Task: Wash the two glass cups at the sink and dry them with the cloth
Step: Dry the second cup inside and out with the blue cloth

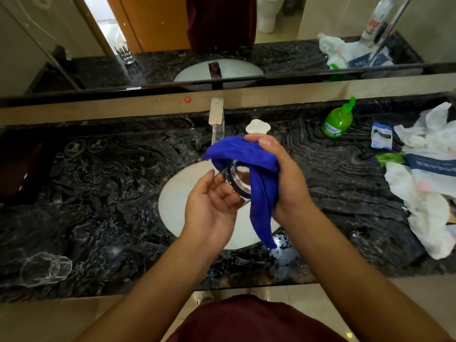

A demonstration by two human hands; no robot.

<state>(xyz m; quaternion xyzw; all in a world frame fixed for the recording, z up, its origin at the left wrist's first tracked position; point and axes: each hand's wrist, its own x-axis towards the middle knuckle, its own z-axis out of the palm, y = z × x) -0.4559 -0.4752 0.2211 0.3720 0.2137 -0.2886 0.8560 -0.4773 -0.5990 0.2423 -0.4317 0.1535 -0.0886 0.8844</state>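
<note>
Countertop [345, 174]: two glass cups [238, 181] [45, 269], one cloth [259, 193].

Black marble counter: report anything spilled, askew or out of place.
Water is spattered across the black marble counter. A clear glass cup lies tipped on its side near the front left edge. Crumpled white plastic bags clutter the right.

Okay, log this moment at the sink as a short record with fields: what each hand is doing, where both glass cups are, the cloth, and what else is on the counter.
left hand: holds the glass cup from below, over the sink
right hand: grips the blue cloth against the cup
cloth: draped over the cup, tail hanging down
second glass cup: on the counter, near left corner
faucet: behind the sink; no water seen running
soap bottle: green, right of faucet
plastic bags: heaped at far right
stage: drying one cup
</note>
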